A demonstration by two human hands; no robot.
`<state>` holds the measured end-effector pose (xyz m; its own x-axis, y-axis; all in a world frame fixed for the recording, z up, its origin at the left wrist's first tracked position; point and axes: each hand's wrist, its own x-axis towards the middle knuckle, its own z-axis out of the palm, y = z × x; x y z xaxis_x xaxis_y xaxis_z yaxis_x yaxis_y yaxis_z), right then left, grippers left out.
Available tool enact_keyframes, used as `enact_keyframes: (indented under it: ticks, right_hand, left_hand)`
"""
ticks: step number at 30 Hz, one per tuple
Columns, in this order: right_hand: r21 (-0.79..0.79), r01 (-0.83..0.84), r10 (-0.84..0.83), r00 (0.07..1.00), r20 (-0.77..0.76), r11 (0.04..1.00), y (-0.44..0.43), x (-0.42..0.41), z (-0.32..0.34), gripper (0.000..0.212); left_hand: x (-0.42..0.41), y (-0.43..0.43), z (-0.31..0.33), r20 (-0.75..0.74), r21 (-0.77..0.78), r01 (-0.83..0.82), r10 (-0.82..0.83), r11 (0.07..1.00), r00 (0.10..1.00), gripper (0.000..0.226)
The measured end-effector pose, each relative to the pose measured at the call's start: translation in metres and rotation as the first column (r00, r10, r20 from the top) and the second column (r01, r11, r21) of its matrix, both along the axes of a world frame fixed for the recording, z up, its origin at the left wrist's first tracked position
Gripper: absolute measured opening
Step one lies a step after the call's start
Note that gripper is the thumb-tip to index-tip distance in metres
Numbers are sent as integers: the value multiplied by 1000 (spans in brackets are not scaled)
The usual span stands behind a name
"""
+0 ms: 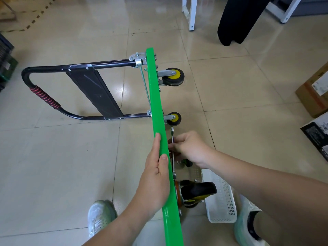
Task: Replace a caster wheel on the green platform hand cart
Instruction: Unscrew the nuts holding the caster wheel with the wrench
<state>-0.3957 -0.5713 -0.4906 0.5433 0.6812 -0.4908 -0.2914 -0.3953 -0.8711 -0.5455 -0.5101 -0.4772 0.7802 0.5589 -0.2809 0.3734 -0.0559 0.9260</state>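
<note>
The green platform cart point(156, 96) stands on its side edge on the tiled floor, its black handle point(53, 103) folded out flat to the left. Two yellow-hubbed caster wheels point(173, 77) stick out to the right at the far end, the nearer one point(173, 118) smaller. Another black caster point(195, 191) sits near me under the deck. My left hand point(156, 174) grips the green upper edge, thumb on top. My right hand point(190, 148) holds a silver wrench point(172, 132) against the underside of the deck.
A white perforated basket point(222, 201) lies on the floor beside the near caster, with a loose washer and a small green-black part point(188, 162) by it. Cardboard boxes point(314, 93) stand at the right. White table legs point(190, 15) and dark cloth are at the back. My shoes flank the cart.
</note>
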Motion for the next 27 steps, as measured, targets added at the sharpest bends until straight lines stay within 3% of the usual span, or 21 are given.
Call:
enact_keyframes:
  ticks: [18,24,27]
  right_hand:
    - [103,-8,-4,993,116,995,-24,-16,11,25]
    - [113,28,-33,998,50,993,-23,-9,18,9]
    - [91,17,-22,998,62,996,-19,-2,19,16]
  left_hand:
    - [1,-6,-3,-6,23,-20,20,1000,1000,56]
    - [-1,-5,-1,1,36,-35,35,999,999,56]
    - [-3,-8,4,17,36,-24,23,999,1000,56]
